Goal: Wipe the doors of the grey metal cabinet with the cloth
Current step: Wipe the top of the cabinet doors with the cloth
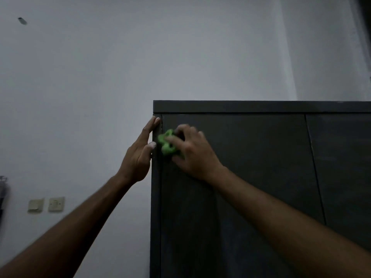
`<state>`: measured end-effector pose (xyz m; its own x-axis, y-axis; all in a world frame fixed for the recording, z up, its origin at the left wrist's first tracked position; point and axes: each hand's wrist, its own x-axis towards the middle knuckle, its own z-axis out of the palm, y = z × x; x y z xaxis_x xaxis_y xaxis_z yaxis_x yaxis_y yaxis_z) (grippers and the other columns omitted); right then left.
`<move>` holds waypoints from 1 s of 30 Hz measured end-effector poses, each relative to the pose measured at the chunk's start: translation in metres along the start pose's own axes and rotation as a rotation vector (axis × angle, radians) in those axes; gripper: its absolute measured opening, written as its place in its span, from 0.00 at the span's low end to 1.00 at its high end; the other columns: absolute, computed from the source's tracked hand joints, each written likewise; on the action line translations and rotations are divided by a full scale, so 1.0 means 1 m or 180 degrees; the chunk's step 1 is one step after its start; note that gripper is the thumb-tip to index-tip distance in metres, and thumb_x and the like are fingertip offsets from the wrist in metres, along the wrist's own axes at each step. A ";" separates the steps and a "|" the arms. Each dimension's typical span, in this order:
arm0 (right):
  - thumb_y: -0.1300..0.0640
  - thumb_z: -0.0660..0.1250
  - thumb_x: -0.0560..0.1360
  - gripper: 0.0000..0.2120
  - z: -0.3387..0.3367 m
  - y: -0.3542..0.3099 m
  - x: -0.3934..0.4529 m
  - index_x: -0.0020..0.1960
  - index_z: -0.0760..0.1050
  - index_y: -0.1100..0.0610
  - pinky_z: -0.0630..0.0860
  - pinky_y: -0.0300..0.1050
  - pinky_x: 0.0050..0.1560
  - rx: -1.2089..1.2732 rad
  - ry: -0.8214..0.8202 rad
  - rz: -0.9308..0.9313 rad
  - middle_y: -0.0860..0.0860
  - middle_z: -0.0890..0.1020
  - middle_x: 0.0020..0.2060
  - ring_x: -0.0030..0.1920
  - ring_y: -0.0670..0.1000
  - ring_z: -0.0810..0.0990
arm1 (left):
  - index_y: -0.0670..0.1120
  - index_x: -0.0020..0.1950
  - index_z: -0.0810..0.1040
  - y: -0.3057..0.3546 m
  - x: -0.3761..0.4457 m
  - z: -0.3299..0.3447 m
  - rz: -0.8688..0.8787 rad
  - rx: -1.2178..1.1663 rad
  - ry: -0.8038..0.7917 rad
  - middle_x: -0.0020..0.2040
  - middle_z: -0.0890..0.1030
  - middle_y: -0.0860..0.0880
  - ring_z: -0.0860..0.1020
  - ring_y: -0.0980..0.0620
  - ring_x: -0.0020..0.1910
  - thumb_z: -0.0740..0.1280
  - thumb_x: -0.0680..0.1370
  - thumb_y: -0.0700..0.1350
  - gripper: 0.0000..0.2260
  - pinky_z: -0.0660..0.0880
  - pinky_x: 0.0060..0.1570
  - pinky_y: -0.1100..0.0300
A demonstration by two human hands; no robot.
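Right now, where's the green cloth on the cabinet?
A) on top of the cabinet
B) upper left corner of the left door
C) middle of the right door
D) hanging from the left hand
B: the right hand presses the green cloth against the left door near its top-left corner.

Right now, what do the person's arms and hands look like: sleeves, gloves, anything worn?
Both forearms are bare as far as the frame shows; no sleeve edge is visible. The left hand and right hand have no gloves, and no rings, watch or wristband show on either. The picture is dim and slightly blurred, so fine marks can't be told.
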<state>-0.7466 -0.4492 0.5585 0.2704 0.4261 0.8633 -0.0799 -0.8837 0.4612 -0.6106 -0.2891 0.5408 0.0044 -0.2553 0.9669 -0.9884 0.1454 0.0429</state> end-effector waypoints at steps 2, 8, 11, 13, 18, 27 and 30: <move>0.44 0.69 0.72 0.26 -0.003 0.000 -0.021 0.68 0.75 0.51 0.73 0.52 0.50 -0.0065 -0.0517 -0.0834 0.58 0.74 0.61 0.55 0.57 0.75 | 0.59 0.83 0.59 0.005 0.002 -0.002 -0.0066 -0.0194 0.0070 0.81 0.66 0.62 0.76 0.38 0.62 0.53 0.81 0.47 0.29 0.75 0.42 0.68; 0.45 0.64 0.71 0.25 -0.006 0.011 0.034 0.66 0.78 0.51 0.75 0.56 0.49 -0.0049 0.0239 0.0564 0.56 0.73 0.55 0.51 0.57 0.74 | 0.57 0.84 0.61 0.007 0.004 -0.007 -0.0151 -0.0257 0.0018 0.80 0.66 0.66 0.75 0.32 0.62 0.51 0.82 0.48 0.28 0.76 0.36 0.67; 0.46 0.68 0.71 0.25 0.008 -0.010 0.010 0.67 0.76 0.51 0.73 0.53 0.49 -0.0040 0.0006 -0.0138 0.57 0.73 0.58 0.52 0.58 0.74 | 0.57 0.84 0.60 0.006 0.005 -0.006 -0.0166 -0.0323 0.0029 0.79 0.67 0.67 0.78 0.38 0.57 0.51 0.82 0.48 0.28 0.79 0.39 0.61; 0.44 0.71 0.71 0.27 0.006 -0.009 -0.011 0.67 0.76 0.51 0.73 0.51 0.48 -0.0103 -0.0535 -0.0986 0.58 0.74 0.60 0.53 0.57 0.74 | 0.57 0.84 0.60 0.006 0.005 -0.008 -0.0173 -0.0334 0.0061 0.78 0.69 0.65 0.77 0.34 0.60 0.51 0.83 0.48 0.27 0.79 0.48 0.55; 0.46 0.69 0.71 0.23 -0.001 0.003 0.035 0.65 0.78 0.51 0.75 0.56 0.48 -0.0092 0.0038 0.0185 0.56 0.74 0.56 0.51 0.57 0.74 | 0.59 0.84 0.59 0.007 0.008 -0.010 -0.0254 -0.0361 0.0075 0.78 0.69 0.67 0.75 0.31 0.62 0.51 0.82 0.47 0.28 0.78 0.32 0.54; 0.43 0.62 0.72 0.26 -0.008 0.018 0.014 0.66 0.77 0.50 0.74 0.54 0.49 -0.0396 -0.0287 -0.0635 0.57 0.76 0.59 0.53 0.58 0.75 | 0.49 0.82 0.66 0.002 -0.001 -0.016 0.0342 0.0800 -0.0181 0.82 0.65 0.53 0.66 0.54 0.79 0.51 0.84 0.52 0.27 0.64 0.76 0.49; 0.48 0.66 0.71 0.27 -0.008 0.015 0.015 0.70 0.74 0.51 0.74 0.58 0.50 -0.0215 0.0287 0.0484 0.57 0.75 0.60 0.53 0.59 0.74 | 0.45 0.82 0.66 -0.002 -0.018 -0.011 0.0570 0.1099 -0.0190 0.83 0.64 0.49 0.64 0.50 0.81 0.54 0.84 0.51 0.27 0.64 0.78 0.46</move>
<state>-0.7512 -0.4545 0.5801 0.1633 0.3070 0.9376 -0.1783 -0.9255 0.3341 -0.6066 -0.2746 0.5260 -0.1714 -0.3115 0.9346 -0.9657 -0.1349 -0.2221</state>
